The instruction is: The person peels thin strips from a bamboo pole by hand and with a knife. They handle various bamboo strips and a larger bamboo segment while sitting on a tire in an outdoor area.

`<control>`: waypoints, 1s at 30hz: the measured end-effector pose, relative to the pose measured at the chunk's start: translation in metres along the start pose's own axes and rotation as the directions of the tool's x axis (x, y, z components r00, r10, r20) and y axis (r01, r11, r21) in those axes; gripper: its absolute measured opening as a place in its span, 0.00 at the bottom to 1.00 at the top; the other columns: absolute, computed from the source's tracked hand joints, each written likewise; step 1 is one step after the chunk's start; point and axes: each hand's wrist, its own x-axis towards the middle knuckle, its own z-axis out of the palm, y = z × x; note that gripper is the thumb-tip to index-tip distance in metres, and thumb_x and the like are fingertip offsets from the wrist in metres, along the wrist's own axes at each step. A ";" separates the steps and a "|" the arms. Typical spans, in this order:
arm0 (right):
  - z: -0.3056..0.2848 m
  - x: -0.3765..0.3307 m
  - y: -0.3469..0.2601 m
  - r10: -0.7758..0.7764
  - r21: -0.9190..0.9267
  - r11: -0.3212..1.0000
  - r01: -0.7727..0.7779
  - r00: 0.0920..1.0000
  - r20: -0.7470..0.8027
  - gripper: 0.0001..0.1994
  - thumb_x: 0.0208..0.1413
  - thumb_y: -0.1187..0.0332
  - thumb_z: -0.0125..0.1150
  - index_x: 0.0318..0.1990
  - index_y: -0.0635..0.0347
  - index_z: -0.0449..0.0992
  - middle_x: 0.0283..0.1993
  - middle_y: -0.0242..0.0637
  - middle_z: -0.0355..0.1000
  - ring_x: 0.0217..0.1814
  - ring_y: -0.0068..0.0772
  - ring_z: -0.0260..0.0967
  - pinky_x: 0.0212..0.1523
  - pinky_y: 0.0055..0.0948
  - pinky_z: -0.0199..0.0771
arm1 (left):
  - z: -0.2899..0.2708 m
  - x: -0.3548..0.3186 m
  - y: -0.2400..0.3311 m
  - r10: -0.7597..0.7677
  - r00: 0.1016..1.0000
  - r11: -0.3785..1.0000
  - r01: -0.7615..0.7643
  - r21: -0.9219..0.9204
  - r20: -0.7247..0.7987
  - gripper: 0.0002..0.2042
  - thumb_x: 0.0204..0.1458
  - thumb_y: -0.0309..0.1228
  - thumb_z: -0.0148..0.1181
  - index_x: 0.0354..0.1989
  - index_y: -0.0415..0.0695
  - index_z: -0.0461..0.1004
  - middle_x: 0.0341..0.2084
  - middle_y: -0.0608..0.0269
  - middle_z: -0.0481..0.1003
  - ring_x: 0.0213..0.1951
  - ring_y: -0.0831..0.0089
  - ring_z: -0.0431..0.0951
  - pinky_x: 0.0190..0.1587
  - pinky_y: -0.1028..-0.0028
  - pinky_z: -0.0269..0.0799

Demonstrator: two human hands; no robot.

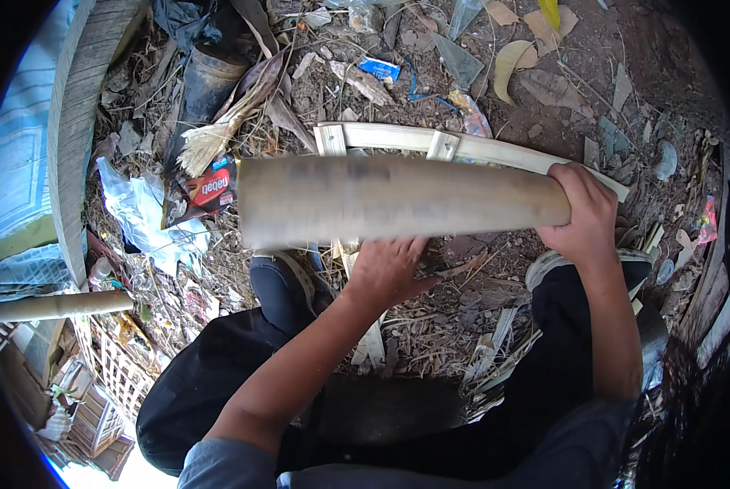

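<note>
A thick, tapered, tan length of wood (405, 198) lies level across the middle, smeared by motion along its left part. My right hand (581, 212) is closed around its narrower right end. Just below the wood is my left hand (388, 265), thumb stretched to the right. Its fingers point forward and their tips are hidden behind the wood. Beneath both is a frame of pale wooden strips (389, 136) on the ground, with short crosspieces (442, 145) fixed to a long curved strip. A lower strip (370, 346) of it shows below my left wrist.
My shoes (282, 285) stand on either side of the work. Dry leaves, chips and litter cover the soil, with a white plastic bag (149, 213) and a dark red wrapper (210, 191) at left. A woven basket (112, 359) and a pole (59, 306) are at lower left.
</note>
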 end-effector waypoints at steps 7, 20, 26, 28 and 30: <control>0.000 -0.008 0.013 0.122 -0.144 0.983 -0.114 0.992 0.044 0.21 0.34 0.69 0.72 0.40 0.57 0.73 0.36 0.40 0.75 0.35 0.48 0.76 0.35 0.42 0.77 | -0.005 0.000 -0.003 0.041 0.999 0.999 -0.041 0.003 0.021 0.53 0.43 0.61 0.65 0.72 0.40 0.51 0.72 0.52 0.49 0.74 0.59 0.46 0.74 0.53 0.37; 0.015 -0.010 0.013 0.118 -0.234 0.968 -0.089 0.987 0.109 0.24 0.32 0.68 0.73 0.42 0.56 0.72 0.37 0.40 0.76 0.36 0.46 0.77 0.34 0.40 0.78 | -0.007 0.002 -0.001 0.101 0.986 0.993 -0.091 0.073 -0.137 0.50 0.44 0.62 0.65 0.70 0.41 0.55 0.66 0.52 0.61 0.69 0.57 0.57 0.72 0.54 0.44; 0.017 -0.014 0.006 0.081 -0.096 0.993 -0.075 0.995 0.064 0.24 0.33 0.69 0.72 0.43 0.54 0.72 0.38 0.41 0.76 0.35 0.47 0.77 0.35 0.41 0.78 | -0.012 0.005 -0.001 -0.068 0.962 0.995 0.085 -0.055 0.263 0.54 0.42 0.60 0.67 0.73 0.43 0.49 0.73 0.54 0.47 0.74 0.60 0.45 0.74 0.55 0.36; 0.012 -0.014 0.021 0.097 -0.201 0.977 -0.071 0.988 0.123 0.25 0.33 0.69 0.72 0.44 0.54 0.71 0.39 0.41 0.76 0.35 0.48 0.77 0.35 0.41 0.78 | -0.009 0.001 -0.001 0.060 0.997 0.998 -0.059 0.013 -0.054 0.54 0.41 0.59 0.69 0.73 0.44 0.49 0.73 0.54 0.49 0.74 0.60 0.47 0.74 0.55 0.38; 0.003 -0.012 0.013 0.090 -0.257 0.965 -0.055 0.988 0.126 0.24 0.35 0.69 0.73 0.44 0.55 0.72 0.38 0.42 0.76 0.35 0.49 0.77 0.36 0.42 0.78 | -0.008 0.002 0.001 0.072 0.996 0.997 -0.071 0.016 -0.056 0.55 0.41 0.59 0.69 0.73 0.43 0.49 0.73 0.54 0.49 0.74 0.60 0.46 0.74 0.55 0.37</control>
